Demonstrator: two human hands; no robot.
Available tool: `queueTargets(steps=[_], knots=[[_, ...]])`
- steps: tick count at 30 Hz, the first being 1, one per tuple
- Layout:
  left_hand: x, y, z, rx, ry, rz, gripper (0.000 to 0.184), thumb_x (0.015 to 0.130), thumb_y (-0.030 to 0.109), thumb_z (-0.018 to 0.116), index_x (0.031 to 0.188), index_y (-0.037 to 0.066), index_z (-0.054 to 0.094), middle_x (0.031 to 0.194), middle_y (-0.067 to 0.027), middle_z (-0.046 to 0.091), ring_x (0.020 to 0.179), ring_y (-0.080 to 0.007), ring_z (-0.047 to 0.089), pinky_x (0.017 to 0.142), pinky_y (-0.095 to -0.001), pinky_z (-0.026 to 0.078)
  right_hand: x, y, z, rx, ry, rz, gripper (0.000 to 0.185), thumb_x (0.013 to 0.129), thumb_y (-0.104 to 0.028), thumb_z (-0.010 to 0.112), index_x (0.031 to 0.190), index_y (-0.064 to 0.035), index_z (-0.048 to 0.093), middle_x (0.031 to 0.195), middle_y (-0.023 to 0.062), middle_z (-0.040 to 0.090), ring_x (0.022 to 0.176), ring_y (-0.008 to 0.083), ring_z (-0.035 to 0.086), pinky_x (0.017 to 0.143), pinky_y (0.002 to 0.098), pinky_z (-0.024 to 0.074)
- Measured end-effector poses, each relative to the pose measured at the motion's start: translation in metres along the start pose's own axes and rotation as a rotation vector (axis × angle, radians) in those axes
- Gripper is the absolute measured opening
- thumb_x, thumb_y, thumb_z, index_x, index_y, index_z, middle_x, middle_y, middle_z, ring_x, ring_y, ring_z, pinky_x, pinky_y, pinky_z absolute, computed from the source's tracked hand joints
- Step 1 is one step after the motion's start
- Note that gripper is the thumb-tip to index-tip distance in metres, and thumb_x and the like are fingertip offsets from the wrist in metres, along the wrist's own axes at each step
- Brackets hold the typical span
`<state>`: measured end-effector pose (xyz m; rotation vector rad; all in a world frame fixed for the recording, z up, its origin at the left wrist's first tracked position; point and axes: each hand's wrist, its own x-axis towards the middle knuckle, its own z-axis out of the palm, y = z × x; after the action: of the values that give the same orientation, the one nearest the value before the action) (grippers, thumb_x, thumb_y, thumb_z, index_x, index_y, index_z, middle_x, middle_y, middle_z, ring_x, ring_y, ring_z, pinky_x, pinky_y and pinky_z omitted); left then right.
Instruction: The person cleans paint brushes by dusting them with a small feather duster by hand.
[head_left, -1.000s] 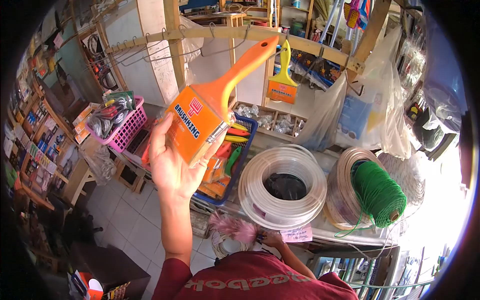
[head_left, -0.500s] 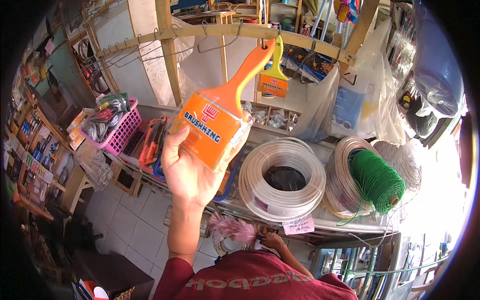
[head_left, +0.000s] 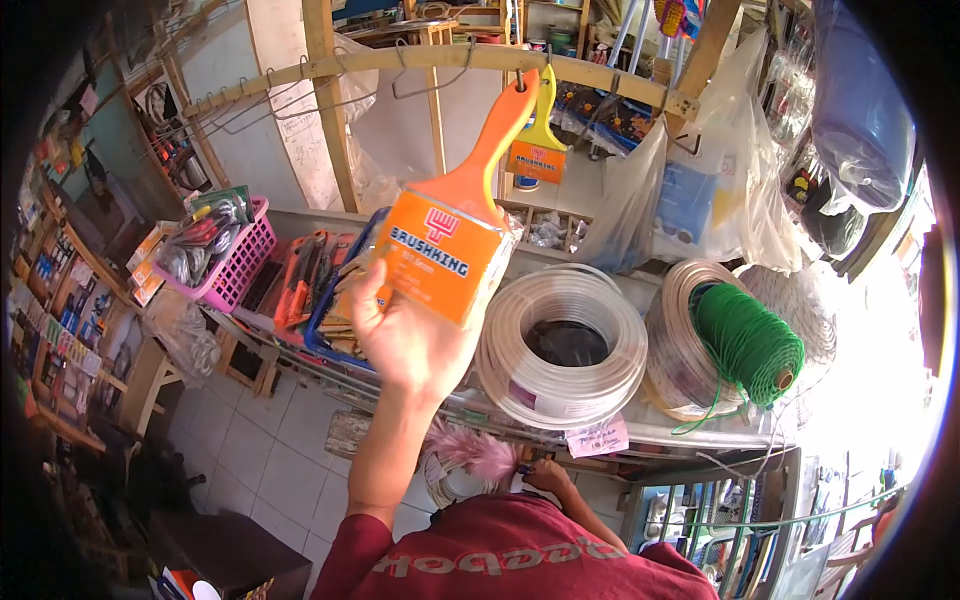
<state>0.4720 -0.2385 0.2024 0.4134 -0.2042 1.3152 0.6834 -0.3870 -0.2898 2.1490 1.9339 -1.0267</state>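
A wide orange paintbrush [head_left: 445, 255], its bristle end in an orange BRUSHKING sleeve, hangs by its handle hole at a hook on the wooden bar. My left hand [head_left: 415, 340] is closed around its lower end, thumb at the left edge and fingers hidden behind. Parts of more brushes show behind it. A smaller yellow-handled paintbrush [head_left: 540, 140] hangs just to the right. Low near my body, my right hand [head_left: 548, 478] is closed on the handle of a pink feather duster [head_left: 475, 448].
Below the hooked wooden bar [head_left: 300, 72], a counter bears a pink basket [head_left: 235, 265], a blue tray [head_left: 318, 330], a white hose coil [head_left: 560, 390] and a green twine spool [head_left: 745, 335]. Plastic bags [head_left: 735, 160] hang at right. Shelves [head_left: 70, 330] line the left.
My left hand and the paintbrush's lower end have swung slightly right, while the handle stays at the hook. More of the blue tray shows. My right hand keeps its hold on the duster.
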Motion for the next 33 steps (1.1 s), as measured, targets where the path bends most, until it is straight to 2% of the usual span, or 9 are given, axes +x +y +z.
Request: queueTargets(steps=[7, 14, 18, 19, 22, 25, 28, 30, 33], knots=[[0.032, -0.028, -0.061, 0.046, 0.092, -0.012, 0.056, 0.076, 0.041, 0.063, 0.123, 0.015, 0.048, 0.124, -0.0063, 0.051, 0.118, -0.0261, 0.045, 0.104, -0.0477, 0.031, 0.004, 0.001, 0.01, 0.027, 0.0, 0.001, 0.051, 0.07, -0.046, 0.064, 0.096, -0.0031, 0.066, 0.097, 0.0244, 0.064, 0.095, 0.0374, 0.061, 0.083, 0.043, 0.0493], [0.07, -0.066, -0.099, 0.241, 0.232, -0.064, 0.06, 0.075, 0.04, 0.07, 0.123, 0.015, 0.044, 0.124, -0.0033, 0.045, 0.119, -0.0211, 0.039, 0.103, -0.0425, 0.029, -0.005, 0.005, 0.014, 0.126, 0.032, -0.036, 0.047, 0.069, -0.045, 0.066, 0.089, -0.0022, 0.067, 0.091, 0.0242, 0.064, 0.089, 0.0364, 0.063, 0.078, 0.0422, 0.0507], [0.094, -0.078, -0.103, 0.518, 0.363, 0.054, 0.072, 0.071, 0.035, 0.076, 0.127, 0.012, 0.038, 0.128, -0.0039, 0.04, 0.124, -0.022, 0.032, 0.104, -0.0473, 0.023, -0.008, 0.013, 0.016, 0.145, 0.051, -0.034, 0.044, 0.069, -0.043, 0.067, 0.085, -0.0014, 0.067, 0.086, 0.0232, 0.065, 0.085, 0.0366, 0.064, 0.074, 0.0432, 0.0508], [0.097, -0.073, -0.105, 0.547, 0.347, 0.096, 0.114, 0.064, 0.035, 0.082, 0.143, 0.009, 0.003, 0.142, -0.0137, 0.028, 0.132, -0.0262, 0.026, 0.107, -0.0532, 0.013, -0.008, 0.017, 0.02, 0.152, 0.057, -0.013, 0.043, 0.069, -0.042, 0.067, 0.084, -0.0014, 0.067, 0.085, 0.0232, 0.065, 0.084, 0.0366, 0.064, 0.073, 0.0434, 0.0509], [0.101, -0.054, -0.106, 0.777, 0.313, 0.404, 0.103, 0.069, 0.023, 0.079, 0.144, 0.009, 0.01, 0.141, -0.0163, 0.027, 0.132, -0.0248, 0.025, 0.107, -0.0451, 0.022, -0.002, 0.028, 0.02, 0.19, 0.081, 0.022, 0.041, 0.069, -0.04, 0.068, 0.082, -0.0011, 0.068, 0.081, 0.0235, 0.064, 0.08, 0.0364, 0.064, 0.071, 0.0437, 0.0511], [0.098, -0.037, -0.062, 1.567, 0.04, 0.771, 0.086, 0.075, 0.019, 0.074, 0.141, 0.003, 0.021, 0.137, -0.0193, 0.033, 0.128, -0.0272, 0.031, 0.102, -0.0445, 0.029, 0.007, 0.044, 0.03, 0.205, 0.053, -0.026, 0.04, 0.069, -0.039, 0.067, 0.08, -0.0006, 0.068, 0.078, 0.0243, 0.064, 0.076, 0.0359, 0.065, 0.069, 0.044, 0.0513], [0.118, -0.036, -0.027, 1.936, -0.287, 1.059, 0.066, 0.082, 0.018, 0.066, 0.135, -0.004, 0.032, 0.127, -0.0206, 0.044, 0.117, -0.0322, 0.043, 0.1, -0.0475, 0.032, 0.03, 0.073, 0.062, 0.008, 0.046, -0.131, 0.041, 0.069, -0.039, 0.065, 0.081, -0.0006, 0.068, 0.078, 0.0248, 0.064, 0.076, 0.0358, 0.065, 0.069, 0.0449, 0.051], [0.13, -0.043, -0.012, 2.07, -0.216, 0.923, 0.059, 0.086, 0.016, 0.06, 0.132, -0.007, 0.033, 0.113, -0.0225, 0.052, 0.105, -0.0353, 0.052, 0.092, -0.0471, 0.039, 0.035, 0.07, 0.046, 0.065, -0.194, -0.101, 0.042, 0.068, -0.039, 0.065, 0.083, -0.0002, 0.068, 0.08, 0.0263, 0.064, 0.079, 0.0371, 0.064, 0.07, 0.0447, 0.0511], [0.156, -0.055, -0.013, 2.099, -0.127, 0.703, 0.054, 0.089, 0.014, 0.055, 0.132, -0.008, 0.032, 0.094, -0.0245, 0.059, 0.088, -0.0381, 0.06, 0.078, -0.0459, 0.046, 0.031, 0.063, 0.032, 0.127, -0.172, -0.033, 0.042, 0.068, -0.039, 0.065, 0.083, 0.0, 0.068, 0.081, 0.0265, 0.064, 0.079, 0.0372, 0.064, 0.071, 0.0446, 0.0511]])
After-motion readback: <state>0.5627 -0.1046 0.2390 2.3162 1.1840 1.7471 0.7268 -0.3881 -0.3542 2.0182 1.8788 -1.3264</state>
